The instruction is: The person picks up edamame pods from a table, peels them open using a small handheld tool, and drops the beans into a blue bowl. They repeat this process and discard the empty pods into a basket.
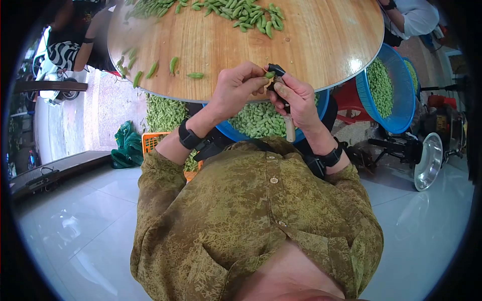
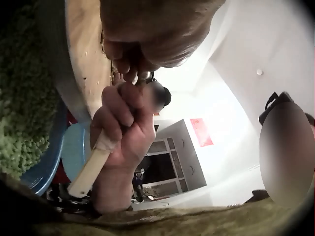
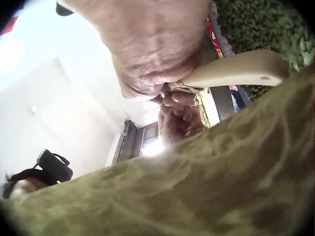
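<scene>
Just over the near edge of the round wooden table (image 1: 321, 45), my left hand (image 1: 236, 89) pinches a green soybean pod (image 1: 270, 74) by its end. My right hand (image 1: 297, 98) meets it there, its fingers curled round a tool with a cream handle (image 1: 289, 129). The handle (image 3: 236, 71) has a hole in its end; the working end is hidden by the fingers. A black cover (image 1: 276, 69) sits at the right hand's fingertips. Below both hands, a blue basin (image 1: 321, 103) holds many pale green pods (image 1: 261, 119).
More pods (image 1: 236, 11) lie piled at the table's far side, with several loose ones (image 1: 195, 76) at left. Another blue basin (image 1: 389, 123) with green pods stands right, by a steel bowl (image 1: 428, 161). An orange crate (image 1: 148, 142) and green sack (image 1: 126, 145) are left. Other people sit across.
</scene>
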Tool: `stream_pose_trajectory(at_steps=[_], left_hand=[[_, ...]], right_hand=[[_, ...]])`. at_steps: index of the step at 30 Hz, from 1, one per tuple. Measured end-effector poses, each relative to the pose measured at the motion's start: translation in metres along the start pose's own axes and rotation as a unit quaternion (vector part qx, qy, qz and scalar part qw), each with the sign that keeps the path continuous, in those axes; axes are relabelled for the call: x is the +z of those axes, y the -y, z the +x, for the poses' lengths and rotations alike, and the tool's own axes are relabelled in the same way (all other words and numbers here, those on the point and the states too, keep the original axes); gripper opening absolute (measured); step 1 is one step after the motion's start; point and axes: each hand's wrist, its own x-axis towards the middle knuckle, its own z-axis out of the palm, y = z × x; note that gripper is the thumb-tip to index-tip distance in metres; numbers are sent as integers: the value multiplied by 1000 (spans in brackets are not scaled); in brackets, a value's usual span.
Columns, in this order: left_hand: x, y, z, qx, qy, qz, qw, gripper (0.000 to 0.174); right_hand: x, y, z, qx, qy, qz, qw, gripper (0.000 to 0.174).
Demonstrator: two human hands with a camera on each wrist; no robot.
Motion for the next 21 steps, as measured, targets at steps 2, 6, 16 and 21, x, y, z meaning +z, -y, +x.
stream_pose_trajectory(at_steps=[2,6,16,21], left_hand=[[-4,-2,3,-43,24,-55,997,7],[-12,1,8,-112,104,-203,967,6],[3,9,11,-163,115,-197,960,10],[14,4,0,-104,54,-61,991,11]], right_hand=[[0,1,-1,-6,7,0,1000,39],[-5,8,-6,-3,52,13,999,33],[-7,-5,-16,-76,5,-164,984,35],[-9,-11,-14,-48,-57,-196,978,33]])
